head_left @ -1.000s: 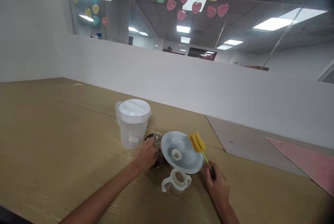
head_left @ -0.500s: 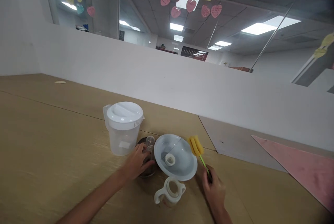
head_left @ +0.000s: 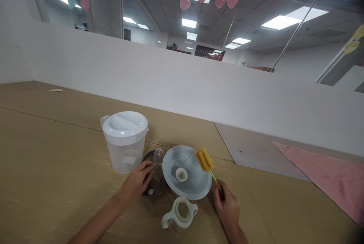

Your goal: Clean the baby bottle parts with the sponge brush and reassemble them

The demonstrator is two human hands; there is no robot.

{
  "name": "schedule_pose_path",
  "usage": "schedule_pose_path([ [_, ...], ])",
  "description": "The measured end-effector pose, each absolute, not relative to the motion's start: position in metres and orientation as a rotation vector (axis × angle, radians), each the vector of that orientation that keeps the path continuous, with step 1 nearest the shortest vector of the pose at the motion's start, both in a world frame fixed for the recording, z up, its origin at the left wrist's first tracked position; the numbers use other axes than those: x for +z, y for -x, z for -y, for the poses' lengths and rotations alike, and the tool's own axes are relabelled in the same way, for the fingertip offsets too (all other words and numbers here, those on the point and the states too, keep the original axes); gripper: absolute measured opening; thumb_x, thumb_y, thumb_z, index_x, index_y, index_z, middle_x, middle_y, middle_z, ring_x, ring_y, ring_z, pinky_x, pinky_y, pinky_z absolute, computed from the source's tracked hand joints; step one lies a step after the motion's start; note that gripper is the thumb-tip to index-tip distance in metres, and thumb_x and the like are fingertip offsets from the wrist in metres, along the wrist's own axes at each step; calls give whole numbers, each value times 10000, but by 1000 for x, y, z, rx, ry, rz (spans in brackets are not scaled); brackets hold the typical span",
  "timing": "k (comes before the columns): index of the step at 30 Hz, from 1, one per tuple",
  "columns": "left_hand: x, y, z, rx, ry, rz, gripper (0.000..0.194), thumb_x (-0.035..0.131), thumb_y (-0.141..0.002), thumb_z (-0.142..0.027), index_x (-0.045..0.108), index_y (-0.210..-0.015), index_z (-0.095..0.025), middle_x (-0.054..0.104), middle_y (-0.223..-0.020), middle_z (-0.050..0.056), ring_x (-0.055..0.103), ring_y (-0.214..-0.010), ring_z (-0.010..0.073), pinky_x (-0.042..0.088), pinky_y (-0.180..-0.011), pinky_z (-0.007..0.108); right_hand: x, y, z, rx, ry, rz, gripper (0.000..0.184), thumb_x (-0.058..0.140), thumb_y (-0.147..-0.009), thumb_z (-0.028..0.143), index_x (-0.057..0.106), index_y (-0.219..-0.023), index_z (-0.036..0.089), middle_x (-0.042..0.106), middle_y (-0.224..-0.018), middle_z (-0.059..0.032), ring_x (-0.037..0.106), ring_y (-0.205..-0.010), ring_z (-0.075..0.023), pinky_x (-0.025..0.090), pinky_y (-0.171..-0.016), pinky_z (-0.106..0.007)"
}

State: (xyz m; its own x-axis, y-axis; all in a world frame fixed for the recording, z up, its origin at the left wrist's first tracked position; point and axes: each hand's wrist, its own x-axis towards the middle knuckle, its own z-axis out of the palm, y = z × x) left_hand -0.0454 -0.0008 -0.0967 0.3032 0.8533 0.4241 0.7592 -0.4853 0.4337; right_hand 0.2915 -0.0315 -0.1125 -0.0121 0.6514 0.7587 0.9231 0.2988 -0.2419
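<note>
My right hand (head_left: 227,210) is closed around the green handle of the brush (head_left: 204,159), and its yellow sponge sits just over the rim of a white bowl (head_left: 193,187), with a white ring (head_left: 181,174) lying inside. My left hand (head_left: 136,179) is curled just beside a clear bottle (head_left: 158,156), which stands on a dark dish (head_left: 152,190). (I can't tell whether my fingers are gripping the bottle or only near it.) A lidded pitcher (head_left: 124,153) stands just behind my left hand, and a two-handled cup (head_left: 179,214) sits in front of the bowl, between my hands. All of this is on a tan table (head_left: 57,153), with a pink cloth (head_left: 321,179) well off to the right.
</note>
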Motion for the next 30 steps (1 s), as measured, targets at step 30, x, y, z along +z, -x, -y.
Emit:
schedule_pose_path([
  [30,-119,52,-3,983,-2515,-1599,311,401,-849,-208,614,-1074,-179,563,-1247,117,565,-1111,244,489,-942,389,-107,-282,35,-374,1405,1743,362,392,-910,369,641,-859,111,620,-554,-20,557,-423,-98,433,-445,-174],
])
